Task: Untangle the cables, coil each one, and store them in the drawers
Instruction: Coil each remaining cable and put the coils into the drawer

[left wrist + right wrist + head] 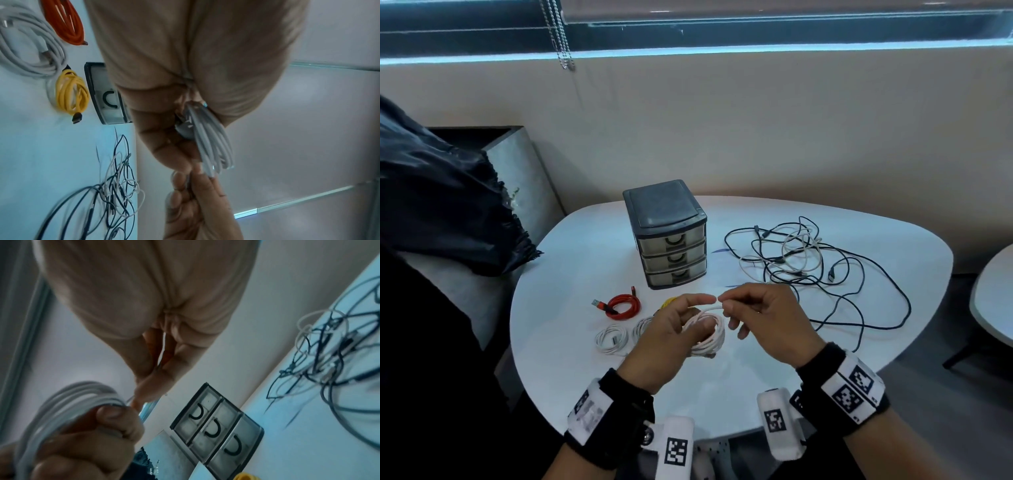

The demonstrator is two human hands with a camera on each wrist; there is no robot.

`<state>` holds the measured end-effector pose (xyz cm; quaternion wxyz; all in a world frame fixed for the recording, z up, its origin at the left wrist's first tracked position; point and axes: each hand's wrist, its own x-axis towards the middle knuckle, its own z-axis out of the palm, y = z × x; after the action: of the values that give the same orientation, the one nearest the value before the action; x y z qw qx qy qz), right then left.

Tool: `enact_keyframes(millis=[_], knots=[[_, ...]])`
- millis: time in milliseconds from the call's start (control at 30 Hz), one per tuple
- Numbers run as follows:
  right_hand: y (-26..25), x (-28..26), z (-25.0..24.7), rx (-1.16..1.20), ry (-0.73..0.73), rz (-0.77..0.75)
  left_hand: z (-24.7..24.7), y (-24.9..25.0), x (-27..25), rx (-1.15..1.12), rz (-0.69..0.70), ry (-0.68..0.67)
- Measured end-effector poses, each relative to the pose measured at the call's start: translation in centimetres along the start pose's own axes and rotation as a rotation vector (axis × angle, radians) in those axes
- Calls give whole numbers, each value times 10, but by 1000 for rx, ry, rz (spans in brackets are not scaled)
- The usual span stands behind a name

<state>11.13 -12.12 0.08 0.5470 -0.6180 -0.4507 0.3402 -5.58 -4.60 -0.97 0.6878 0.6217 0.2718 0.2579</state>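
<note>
My left hand (703,313) grips a coiled white cable (710,337) above the near middle of the white table (571,274); the left wrist view shows the loops (212,146) bunched in its fingers. My right hand (726,306) pinches the free end of that cable right beside the left index finger. A tangle of black and white cables (801,257) lies at the right of the table. The grey three-drawer unit (669,240) stands behind the hands with all drawers closed.
On the table left of my hands lie a red coil (621,305), two white coils (611,340) and a yellow coil (71,92), mostly hidden in the head view. A dark bag (441,198) sits at the far left, and a second table edge (993,301) at the right.
</note>
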Motion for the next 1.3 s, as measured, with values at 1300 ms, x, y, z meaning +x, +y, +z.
enact_keyframes(millis=[1300], knots=[[-21,-14,25,196,10,224,5,5,5,793,479,302]])
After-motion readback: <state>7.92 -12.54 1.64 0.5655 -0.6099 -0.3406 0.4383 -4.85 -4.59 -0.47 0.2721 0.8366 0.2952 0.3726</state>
